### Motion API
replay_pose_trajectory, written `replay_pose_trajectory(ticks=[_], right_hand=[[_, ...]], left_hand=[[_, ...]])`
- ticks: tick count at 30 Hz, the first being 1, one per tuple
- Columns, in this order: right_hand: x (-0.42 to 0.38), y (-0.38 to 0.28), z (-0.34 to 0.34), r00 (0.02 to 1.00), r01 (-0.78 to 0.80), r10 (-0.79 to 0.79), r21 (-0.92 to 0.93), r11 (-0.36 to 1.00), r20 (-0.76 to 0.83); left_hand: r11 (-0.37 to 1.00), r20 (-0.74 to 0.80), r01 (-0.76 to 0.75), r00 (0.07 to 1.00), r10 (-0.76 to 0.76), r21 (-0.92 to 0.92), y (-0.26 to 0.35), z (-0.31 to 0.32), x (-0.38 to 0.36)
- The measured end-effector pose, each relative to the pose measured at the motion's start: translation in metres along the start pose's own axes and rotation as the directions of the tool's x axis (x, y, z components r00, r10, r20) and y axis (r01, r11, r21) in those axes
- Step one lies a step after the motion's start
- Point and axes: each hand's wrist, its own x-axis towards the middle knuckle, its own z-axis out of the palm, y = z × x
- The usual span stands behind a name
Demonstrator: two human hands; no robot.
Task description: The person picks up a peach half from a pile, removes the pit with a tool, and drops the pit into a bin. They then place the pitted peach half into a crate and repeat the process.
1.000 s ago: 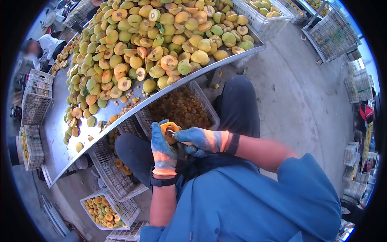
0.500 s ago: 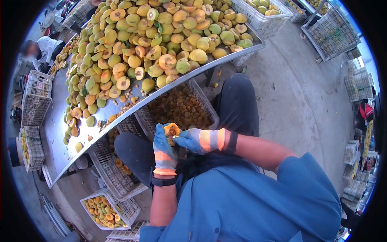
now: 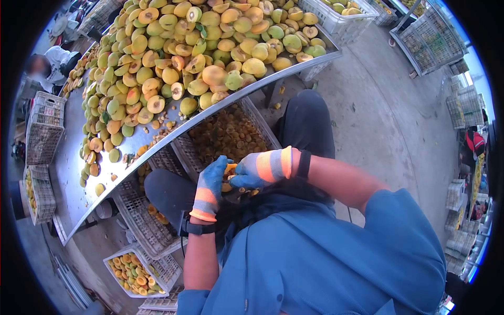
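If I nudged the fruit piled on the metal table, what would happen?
The piled fruit would likely tumble apart, being loosely heaped. Halves lying cut-face up might rock on rounded backs, and some could slide across the shiny metal table.

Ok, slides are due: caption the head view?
Gloved left hand and right hand meet at yellow fruit beside a heaped table.

We see just a bit of the fruit [image 3: 230, 168]; the left hand [image 3: 212, 176] and right hand [image 3: 254, 170] hide the rest. The top edge cuts off the pile [image 3: 173, 60]. A far person's head [image 3: 39, 66] is blurry.
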Motion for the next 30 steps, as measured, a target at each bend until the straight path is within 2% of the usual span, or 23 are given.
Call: replay_pose_trajectory(ticks=[1, 3, 5, 7, 8, 9, 10, 11, 13, 14, 15, 17, 18, 20, 21, 22, 23, 24, 25, 26, 27, 28, 30], right_hand=[[-0.002, -0.002, -0.002, 1.0, -0.015, 0.015, -0.01, 1.0, -0.007], [-0.002, -0.002, -0.006, 0.999, -0.031, 0.031, -0.02, 0.999, -0.015], [-0.001, 0.0, -0.007, 0.999, -0.045, 0.04, 0.144, 0.989, 0.037], [0.004, 0.012, -0.003, 0.997, -0.067, 0.057, 0.22, 0.973, 0.048], [0.006, 0.017, 0.0, 0.995, -0.088, 0.073, 0.295, 0.951, 0.061], [0.006, 0.016, -0.001, 0.996, -0.086, 0.07, 0.294, 0.952, 0.063], [0.004, 0.014, -0.001, 0.998, -0.062, 0.052, 0.255, 0.965, 0.048], [0.002, 0.014, 0.001, 0.999, -0.041, 0.035, 0.217, 0.975, 0.031], [0.001, 0.019, 0.006, 1.0, 0.027, -0.026, 0.171, 0.985, -0.007], [0.002, 0.021, 0.008, 0.995, 0.097, -0.093, 0.118, 0.988, -0.04], [0.002, 0.019, 0.007, 0.995, 0.098, -0.094, 0.118, 0.988, -0.039], [0.002, 0.016, 0.007, 1.0, 0.012, -0.015, -0.109, 0.994, -0.022], [0.0, 0.015, 0.006, 1.0, 0.011, -0.014, -0.108, 0.994, -0.023], [-0.006, 0.012, 0.005, 0.998, 0.019, -0.036, -0.329, 0.944, -0.045], [-0.011, 0.009, 0.005, 0.998, 0.022, -0.04, -0.333, 0.943, -0.047], [-0.017, 0.005, 0.008, 0.987, 0.044, -0.089, -0.314, 0.948, -0.132], [-0.02, 0.0, 0.007, 0.966, 0.074, -0.142, -0.297, 0.952, -0.215], [-0.022, -0.008, 0.001, 0.978, -0.012, -0.049, -0.291, 0.957, -0.202], [-0.019, -0.005, 0.001, 0.979, -0.003, -0.058, -0.295, 0.955, -0.198], [-0.017, 0.003, 0.002, 0.946, -0.049, -0.047, -0.286, 0.957, -0.32], [-0.016, 0.009, 0.003, 0.898, -0.097, -0.033, -0.269, 0.958, -0.44], [-0.017, 0.013, 0.006, 0.834, -0.001, -0.076, -0.139, 0.99, -0.547], [-0.021, 0.016, 0.006, 0.846, -0.038, -0.071, -0.192, 0.981, -0.529]], left_hand=[[0.998, 0.011, -0.025, 1.0, 0.025, 0.063, -0.002, -0.001, 0.002], [0.998, 0.026, 0.011, 1.0, -0.013, 0.058, 0.001, -0.002, 0.002], [0.997, 0.041, 0.051, 0.998, -0.053, 0.055, 0.008, -0.002, -0.004], [0.965, 0.215, 0.169, 0.969, -0.124, -0.203, 0.011, -0.007, -0.008], [0.964, 0.21, 0.167, 0.97, -0.124, -0.205, 0.009, -0.008, -0.009], [0.989, 0.223, 0.062, 0.974, -0.031, -0.136, 0.007, -0.008, -0.01], [0.997, 0.246, -0.043, 0.967, 0.058, -0.066, 0.006, -0.007, -0.01], [0.997, 0.248, -0.039, 0.967, 0.054, -0.063, 0.005, -0.007, -0.01], [0.974, 0.209, 0.14, 0.973, -0.101, -0.181, 0.006, -0.005, -0.009], [0.974, 0.209, 0.14, 0.973, -0.101, -0.181, 0.001, -0.008, -0.006], [0.982, 0.22, 0.121, 0.972, -0.087, -0.147, -0.002, -0.01, -0.002], [0.988, 0.233, 0.103, 0.97, -0.075, -0.112, -0.01, -0.015, 0.0], [0.987, 0.21, 0.113, 0.974, -0.088, -0.112, -0.008, -0.014, -0.003], [0.986, 0.186, 0.122, 0.977, -0.1, -0.111, -0.008, -0.016, -0.006], [0.998, 0.202, 0.048, 0.979, -0.039, -0.041, -0.007, -0.019, -0.005], [0.999, 0.22, -0.033, 0.975, 0.025, 0.03, -0.004, -0.021, -0.004], [0.998, 0.214, -0.044, 0.976, 0.036, 0.035, -0.003, -0.022, -0.003], [0.995, 0.124, 0.008, 0.992, 0.004, -0.096, -0.002, -0.019, -0.005], [0.971, 0.042, 0.054, 0.998, -0.045, -0.235, -0.001, -0.017, -0.008], [0.972, -0.027, 0.071, 0.997, -0.079, -0.223, 0.002, -0.019, -0.011], [0.972, -0.026, 0.07, 0.997, -0.078, -0.224, 0.002, -0.021, -0.01], [0.968, -0.053, 0.044, 0.997, -0.059, -0.248, 0.003, -0.024, -0.009], [0.955, -0.121, -0.013, 0.992, -0.024, -0.297, 0.002, -0.032, -0.011]])
